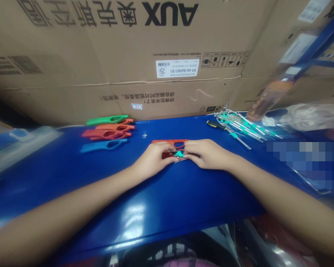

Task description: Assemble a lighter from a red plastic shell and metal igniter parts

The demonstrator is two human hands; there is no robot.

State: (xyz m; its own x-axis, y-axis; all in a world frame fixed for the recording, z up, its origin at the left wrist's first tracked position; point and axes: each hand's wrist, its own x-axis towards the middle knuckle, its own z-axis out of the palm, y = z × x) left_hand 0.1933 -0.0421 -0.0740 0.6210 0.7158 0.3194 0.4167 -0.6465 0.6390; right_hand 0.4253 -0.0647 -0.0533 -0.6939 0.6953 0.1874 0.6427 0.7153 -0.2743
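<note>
1. The left hand [152, 157] is curled nearly closed, thumb opposite fingers, at a small teal plastic piece [179, 153]; I cannot tell which hand grips it.
2. The right hand [208, 154] is also nearly closed, fingertips at the piece's right side. Meeting from both sides probably steadies so small a part.
3. The piece sits between the hands, at an orange-red plastic handle part [169, 141] on the blue tabletop [100, 200], which likely supports the work.
4. Far left lie green [105, 120], orange-red [108, 134] and blue [96, 146] plastic handles, seemingly grouped for reach.
5. Far right, a black-and-yellow screwdriver [215, 125] lies beside metal rods with teal parts [246, 128], apparently kept out of the hands' way.
</note>
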